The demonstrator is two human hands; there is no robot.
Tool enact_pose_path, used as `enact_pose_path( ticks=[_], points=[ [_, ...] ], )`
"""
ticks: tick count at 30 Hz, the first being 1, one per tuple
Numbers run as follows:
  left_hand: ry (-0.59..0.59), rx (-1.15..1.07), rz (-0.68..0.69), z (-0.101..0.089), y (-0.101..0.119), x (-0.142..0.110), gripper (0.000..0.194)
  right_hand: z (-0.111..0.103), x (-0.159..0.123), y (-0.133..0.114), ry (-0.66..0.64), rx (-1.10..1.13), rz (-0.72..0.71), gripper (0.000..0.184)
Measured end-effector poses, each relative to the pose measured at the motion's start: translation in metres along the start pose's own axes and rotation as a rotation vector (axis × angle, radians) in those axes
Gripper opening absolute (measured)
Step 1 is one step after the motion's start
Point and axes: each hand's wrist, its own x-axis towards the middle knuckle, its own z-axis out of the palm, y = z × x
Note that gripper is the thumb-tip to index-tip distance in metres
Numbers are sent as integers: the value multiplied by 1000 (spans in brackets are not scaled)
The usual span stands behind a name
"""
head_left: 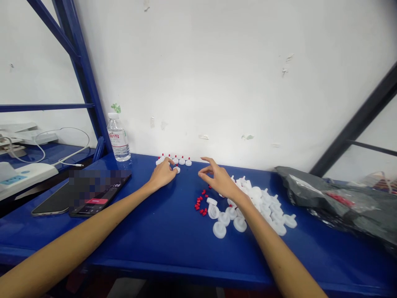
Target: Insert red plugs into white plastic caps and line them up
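Note:
My left hand (pixel 163 174) is at the far side of the blue table, its fingers closed on a white nozzle cap with a red tip (pixel 177 170). That cap stands upright at the table surface, just in front of a row of similar red-tipped white caps (pixel 182 160). My right hand (pixel 217 179) hovers with its fingers apart and nothing visible in them. Below it lie several small red tips (pixel 197 204). A heap of loose white nozzle caps (pixel 269 207) spreads beneath and right of my right wrist, partly hidden by the forearm.
A water bottle (pixel 118 138) stands at the back left. Two phones, one lit phone (pixel 102 194) and one dark phone (pixel 52 200), lie at left. A grey plastic bag (pixel 328 203) covers the right side. A power strip (pixel 27 178) and white cable lie far left.

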Motion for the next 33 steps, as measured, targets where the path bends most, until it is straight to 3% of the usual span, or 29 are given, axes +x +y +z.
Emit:
enact_pose_path(
  ticks=[2, 4, 7, 11, 26, 33],
  points=[
    [3, 17, -16, -2, 8, -6, 23, -1, 0, 0, -1, -10, 12, 51],
    [-5, 70, 74, -2, 18, -15, 17, -2, 0, 1, 0, -22, 16, 50],
    [-6, 216, 244, 3, 30, -34, 24, -3, 1, 3, 13, -36, 10, 48],
    [-57, 445, 324, 15, 38, -53, 39, -3, 3, 6, 22, -49, 2, 47],
    [-118, 471, 266, 18, 28, -39, 51, -6, 1, 0, 22, -91, 22, 42],
    [-130, 433, 246, 19, 18, -31, 55, -12, 1, -5, 27, -122, -11, 27]
  ],
)
